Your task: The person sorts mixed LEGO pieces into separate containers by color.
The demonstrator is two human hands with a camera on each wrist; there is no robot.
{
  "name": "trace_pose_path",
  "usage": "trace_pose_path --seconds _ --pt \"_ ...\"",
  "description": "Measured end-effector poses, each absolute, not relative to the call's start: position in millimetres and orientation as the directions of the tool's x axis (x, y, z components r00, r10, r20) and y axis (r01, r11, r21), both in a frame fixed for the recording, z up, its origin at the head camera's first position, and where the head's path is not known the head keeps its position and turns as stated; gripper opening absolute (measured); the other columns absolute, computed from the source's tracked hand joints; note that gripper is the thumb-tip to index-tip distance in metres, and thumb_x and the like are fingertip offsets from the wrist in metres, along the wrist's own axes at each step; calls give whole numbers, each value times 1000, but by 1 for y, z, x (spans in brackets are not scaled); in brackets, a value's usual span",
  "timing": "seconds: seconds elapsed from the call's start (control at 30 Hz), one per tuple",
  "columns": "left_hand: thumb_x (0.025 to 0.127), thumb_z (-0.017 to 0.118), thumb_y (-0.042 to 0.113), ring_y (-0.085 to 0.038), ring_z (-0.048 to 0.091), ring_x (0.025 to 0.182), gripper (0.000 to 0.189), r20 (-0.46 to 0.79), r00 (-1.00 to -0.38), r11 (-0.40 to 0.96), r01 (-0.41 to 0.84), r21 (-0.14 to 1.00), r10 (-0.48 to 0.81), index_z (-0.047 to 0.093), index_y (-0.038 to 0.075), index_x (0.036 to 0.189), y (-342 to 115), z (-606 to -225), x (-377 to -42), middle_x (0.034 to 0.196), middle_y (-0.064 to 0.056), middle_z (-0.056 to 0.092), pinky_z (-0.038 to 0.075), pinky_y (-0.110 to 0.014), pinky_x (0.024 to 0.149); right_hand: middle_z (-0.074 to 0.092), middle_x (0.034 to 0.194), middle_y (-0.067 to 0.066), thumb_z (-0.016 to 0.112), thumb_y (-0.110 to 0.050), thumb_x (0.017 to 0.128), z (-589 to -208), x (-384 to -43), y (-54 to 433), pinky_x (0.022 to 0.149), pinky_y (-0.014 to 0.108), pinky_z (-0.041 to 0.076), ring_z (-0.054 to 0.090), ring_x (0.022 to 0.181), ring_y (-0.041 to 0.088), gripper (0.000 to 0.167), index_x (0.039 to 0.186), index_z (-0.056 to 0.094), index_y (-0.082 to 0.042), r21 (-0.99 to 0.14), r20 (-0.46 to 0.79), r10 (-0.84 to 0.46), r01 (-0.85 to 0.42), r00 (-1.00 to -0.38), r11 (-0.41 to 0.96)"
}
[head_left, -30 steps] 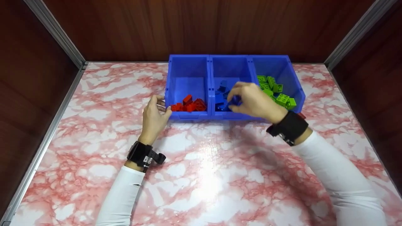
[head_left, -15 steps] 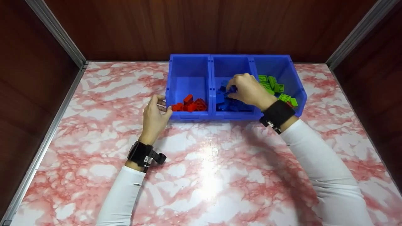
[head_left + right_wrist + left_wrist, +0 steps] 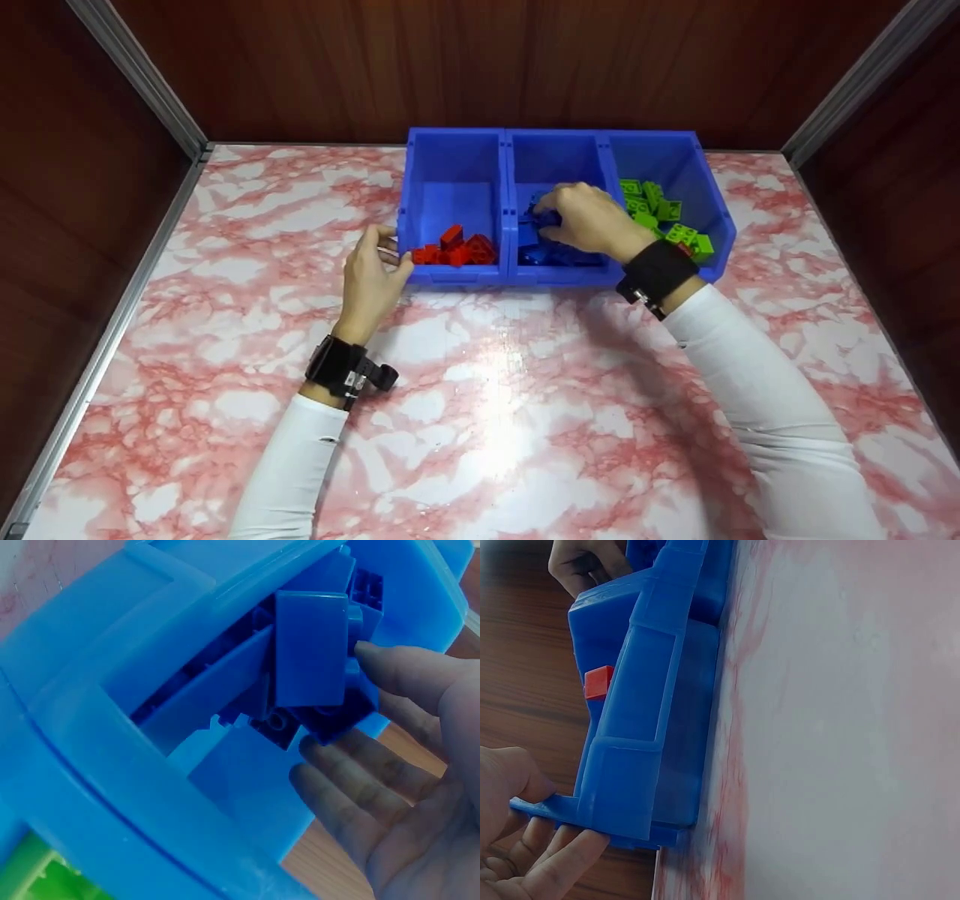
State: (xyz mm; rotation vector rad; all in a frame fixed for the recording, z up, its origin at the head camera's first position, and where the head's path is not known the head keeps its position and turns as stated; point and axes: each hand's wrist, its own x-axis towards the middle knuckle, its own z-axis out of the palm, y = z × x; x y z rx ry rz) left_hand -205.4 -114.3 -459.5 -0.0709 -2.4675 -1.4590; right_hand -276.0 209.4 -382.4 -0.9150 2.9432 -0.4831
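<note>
Three joined blue bins stand at the back of the table in the head view. My left hand (image 3: 371, 277) grips the side wall of the left bin (image 3: 453, 202), thumb over the rim (image 3: 544, 806) and fingers against the outside. Red bricks (image 3: 457, 251) lie in that bin. My right hand (image 3: 592, 221) is inside the middle bin (image 3: 559, 157), over a pile of blue bricks (image 3: 532, 236). The right wrist view shows its fingers spread, with the thumb tip at a blue brick (image 3: 311, 649); no firm grip is visible. Some bricks are hidden under that hand.
The right bin (image 3: 656, 154) holds green bricks (image 3: 679, 232) with a small red piece (image 3: 684, 248) among them. Brown wood-look panels (image 3: 480, 67) enclose the table (image 3: 450, 420), which has a red and white marbled top.
My right hand has moved left and away from me within the middle bin, lowering a blue brick onto the pile, and its fingers have loosened. My left hand stays at the bin wall.
</note>
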Motion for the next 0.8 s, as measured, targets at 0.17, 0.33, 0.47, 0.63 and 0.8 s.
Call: trace_pose_path --seconds 0.17,0.33,0.47,0.63,0.8 --pt "92 70 2 -33 72 95 36 250 -963 491 171 854 -100 59 -2 126 -114 -460 -206 110 -19 68 62 -45 89 76 124 17 77 -25 95 -379 -269 218 86 55 63 74 107 36 35 124 75 -5 -291 172 -556 -581 -813 760" --pt "92 70 2 -33 71 95 36 247 -964 493 169 854 -97 59 -2 126 -114 -460 -206 110 -19 69 62 -44 90 75 124 18 77 -27 96 -372 -253 230 87 56 63 74 109 37 40 128 73 -4 -282 294 -531 -603 -795 746" --pt "93 70 2 -33 71 96 36 238 -967 490 164 856 -94 59 -2 127 -114 -459 -206 111 -19 68 62 -44 91 74 126 19 78 -29 95 -370 -233 242 90 58 62 73 112 39 46 132 70 -4 -288 368 -497 -604 -786 743" --pt "93 71 2 -32 70 96 36 231 -967 487 153 860 -105 60 -1 127 -116 -459 -206 111 -18 69 62 -43 90 70 134 21 84 -40 89 -377 -204 260 91 58 61 69 118 41 67 143 63 -4 -284 439 -452 -597 -777 750" --pt "93 72 4 -33 71 95 37 249 -963 496 165 852 -107 60 -2 128 -117 -460 -205 111 -19 70 62 -44 90 63 144 21 88 -46 82 -390 -178 282 95 62 58 64 125 42 87 154 53 -10 -305 457 -383 -546 -803 780"
